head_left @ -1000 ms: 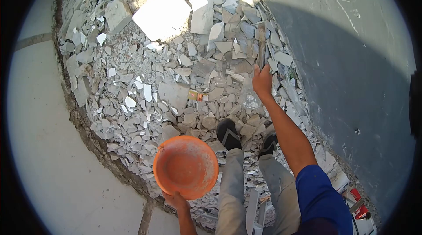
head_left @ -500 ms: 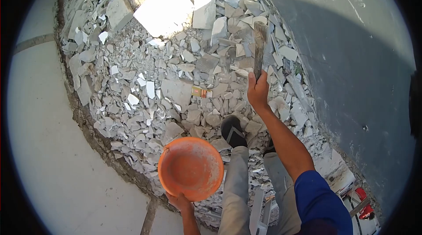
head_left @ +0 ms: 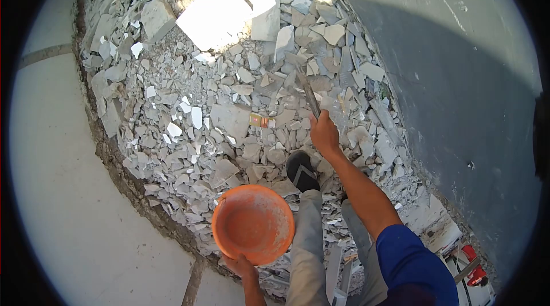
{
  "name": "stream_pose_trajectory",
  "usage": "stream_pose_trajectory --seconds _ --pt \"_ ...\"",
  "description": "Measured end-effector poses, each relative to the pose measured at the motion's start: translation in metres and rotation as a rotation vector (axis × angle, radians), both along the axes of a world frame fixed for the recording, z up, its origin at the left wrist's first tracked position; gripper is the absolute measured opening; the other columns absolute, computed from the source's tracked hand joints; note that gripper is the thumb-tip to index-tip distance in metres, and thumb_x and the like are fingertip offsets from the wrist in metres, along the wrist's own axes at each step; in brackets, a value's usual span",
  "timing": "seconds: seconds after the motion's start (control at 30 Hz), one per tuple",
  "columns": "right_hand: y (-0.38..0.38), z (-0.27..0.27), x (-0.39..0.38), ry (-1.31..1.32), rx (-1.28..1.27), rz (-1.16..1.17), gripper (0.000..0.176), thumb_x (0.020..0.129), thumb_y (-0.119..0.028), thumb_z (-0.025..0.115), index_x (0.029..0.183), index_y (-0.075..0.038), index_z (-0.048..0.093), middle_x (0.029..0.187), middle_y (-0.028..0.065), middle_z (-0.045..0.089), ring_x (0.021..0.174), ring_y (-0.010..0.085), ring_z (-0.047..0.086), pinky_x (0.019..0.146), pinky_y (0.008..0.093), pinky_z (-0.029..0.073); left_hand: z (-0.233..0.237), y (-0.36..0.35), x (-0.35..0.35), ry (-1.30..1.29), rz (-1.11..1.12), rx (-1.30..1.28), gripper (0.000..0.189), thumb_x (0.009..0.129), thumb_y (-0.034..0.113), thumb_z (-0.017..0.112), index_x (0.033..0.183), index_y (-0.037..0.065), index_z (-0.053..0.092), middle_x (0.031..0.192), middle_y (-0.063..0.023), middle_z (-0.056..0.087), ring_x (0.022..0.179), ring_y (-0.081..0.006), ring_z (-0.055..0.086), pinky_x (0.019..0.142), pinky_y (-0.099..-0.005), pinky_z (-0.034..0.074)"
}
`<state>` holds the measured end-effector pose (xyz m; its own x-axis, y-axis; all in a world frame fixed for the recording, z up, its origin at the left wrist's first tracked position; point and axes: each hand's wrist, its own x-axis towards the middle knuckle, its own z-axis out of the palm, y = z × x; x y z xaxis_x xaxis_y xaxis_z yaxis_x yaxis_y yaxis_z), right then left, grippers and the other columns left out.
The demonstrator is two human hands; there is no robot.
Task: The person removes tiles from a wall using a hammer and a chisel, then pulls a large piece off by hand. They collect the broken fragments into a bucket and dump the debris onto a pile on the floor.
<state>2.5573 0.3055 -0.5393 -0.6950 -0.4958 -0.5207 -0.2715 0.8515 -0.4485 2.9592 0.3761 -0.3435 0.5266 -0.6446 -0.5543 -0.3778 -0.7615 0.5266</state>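
My left hand [head_left: 240,266] is closed on the near rim of an orange plastic basin [head_left: 253,224]. Pale dust coats the inside of the basin, which I hold beside my left leg. My right hand [head_left: 325,135] is wrapped around a worn wooden handle [head_left: 310,95] that points forward and a little left over the broken rubble [head_left: 229,85]. The far end of the handle is blurred against the grey pieces. Below and left of it, a small yellow-and-red packet [head_left: 262,120] lies on the debris.
I stand on the rubble in dark flip-flops [head_left: 302,171]. A large white slab [head_left: 215,16] lies sunlit at the far side. To the right rises a grey wall [head_left: 452,88]; pale concrete floor [head_left: 63,163] borders the left. Metal pieces and a red object [head_left: 476,274] sit at lower right.
My right hand has shifted left and slightly toward me, and the wooden handle has swung from upright in view to leaning left. The basin has moved slightly right and nearer.
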Motion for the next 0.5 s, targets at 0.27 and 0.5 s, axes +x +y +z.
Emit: stream_pose_trajectory --seconds 0.27,0.5 --pt "0.005 -0.066 -0.074 -0.014 0.1 -0.157 0.04 0.097 -0.025 0.052 0.118 0.008 0.042 0.098 0.0325 0.064 0.09 0.0498 0.063 0.078 0.054 0.05 -0.007 0.0 -0.008 0.013 -0.052 -0.023 0.069 0.072 -0.01 0.046 0.14 -0.003 0.036 0.129 -0.0177 0.051 0.116 -0.028 0.054 0.101 -0.0371 0.044" --pt "0.056 -0.003 -0.088 -0.161 0.281 -0.048 0.045 0.096 -0.032 0.051 0.114 0.009 0.048 0.108 0.0342 0.063 0.103 0.0473 0.062 0.089 0.0522 0.049 0.025 0.002 -0.026 0.011 0.001 -0.076 0.062 0.077 -0.007 0.053 0.137 -0.001 0.039 0.129 -0.0181 0.051 0.118 -0.0289 0.054 0.098 -0.0404 0.046"
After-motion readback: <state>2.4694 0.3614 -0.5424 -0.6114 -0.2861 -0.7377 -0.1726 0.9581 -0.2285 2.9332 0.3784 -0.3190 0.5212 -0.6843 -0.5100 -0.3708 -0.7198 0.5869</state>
